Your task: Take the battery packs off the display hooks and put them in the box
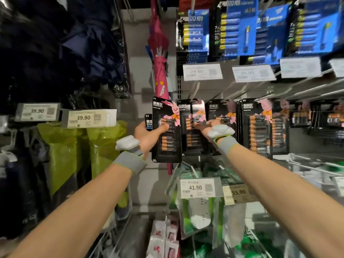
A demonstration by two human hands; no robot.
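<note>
Black battery packs with a pink rabbit hang in a row on display hooks across the middle of the head view. My left hand (149, 134) grips one such pack (166, 146), with a second smaller pack (148, 121) behind it, both held off the hooks to the left of the row. My right hand (208, 127) pinches the front of the leftmost hanging pack (193, 140), which is still on its hook (195, 91). More packs (260, 127) hang to the right. No box is in view.
Blue battery packs (240, 28) hang on the row above, with price tags (202, 71) below them. A pink umbrella (160, 58) hangs left of the hooks. Green bagged goods (104, 146) and dark items fill the left side. Green packages and price tags (199, 188) sit below.
</note>
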